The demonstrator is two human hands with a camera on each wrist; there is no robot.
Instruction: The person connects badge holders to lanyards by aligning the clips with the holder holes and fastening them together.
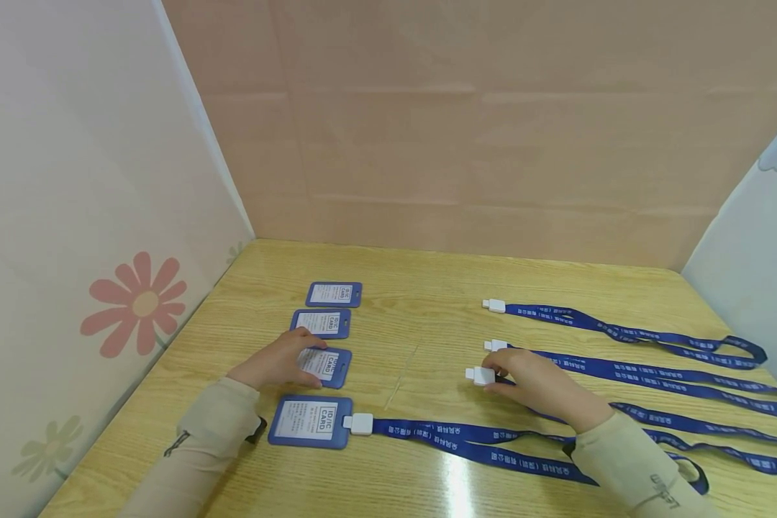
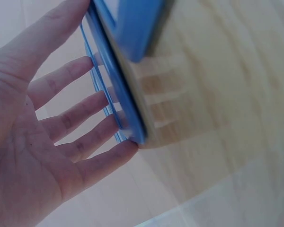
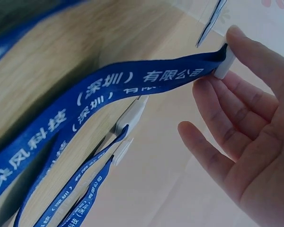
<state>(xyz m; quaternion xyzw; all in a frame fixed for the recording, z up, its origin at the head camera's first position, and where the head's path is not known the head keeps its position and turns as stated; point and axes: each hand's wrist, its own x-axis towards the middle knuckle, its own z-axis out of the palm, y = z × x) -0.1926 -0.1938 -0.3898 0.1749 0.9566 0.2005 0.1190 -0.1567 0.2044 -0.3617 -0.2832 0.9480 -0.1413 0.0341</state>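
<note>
At lower left, the left hand (image 1: 283,361) grips 1 badge (image 1: 332,367); lower right, the right hand (image 1: 534,377) pinches 1 white clip (image 1: 482,376).
</note>
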